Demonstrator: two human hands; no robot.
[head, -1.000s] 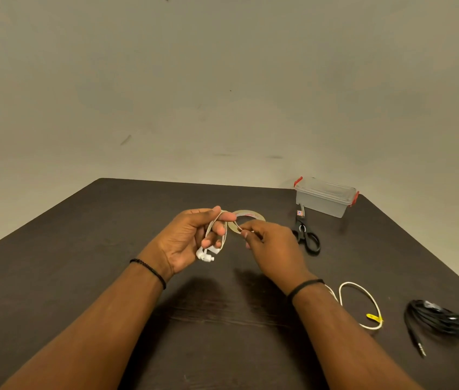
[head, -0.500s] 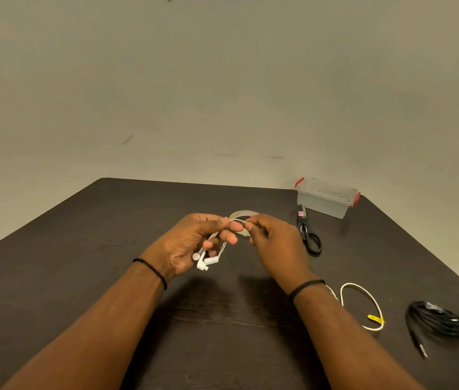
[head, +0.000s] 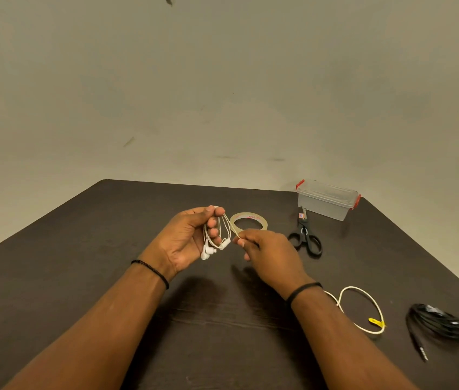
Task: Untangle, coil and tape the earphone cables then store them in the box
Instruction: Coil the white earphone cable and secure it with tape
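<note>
Your left hand (head: 187, 239) is raised a little above the dark table (head: 81, 263), palm turned toward you, and its fingers are curled round the white earphone cable (head: 218, 232). The cable hangs there in several loose loops, pinched at the top between your thumb and fingertips, and the two white earbuds (head: 208, 250) dangle at the bottom of the loops, in front of your palm.

Your right hand (head: 267, 254) is just beside the left one, with its back to the camera. Its thumb and forefinger pinch one strand of the same white cable, and this strand runs up and to the left, to the top of the loops in your left hand. The other fingers of the right hand are curled in.

Behind your hands, flat on the table, lies the roll of tape (head: 248, 220); the pinched strand crosses in front of its left side. To the right of the tape lie the black scissors (head: 305, 237), with the handles toward you and the blades pointing to the box (head: 326, 199). The box is clear plastic with red clips, its lid is on, and it stands near the far right corner of the table.

Near your right forearm a cream cord (head: 363, 308) lies in a loop on the table, with a yellow tag (head: 376, 323) on it. Further right lies the black earphone cable (head: 438, 323) in a loose bundle, its plug (head: 422, 353) sticking out toward you
</note>
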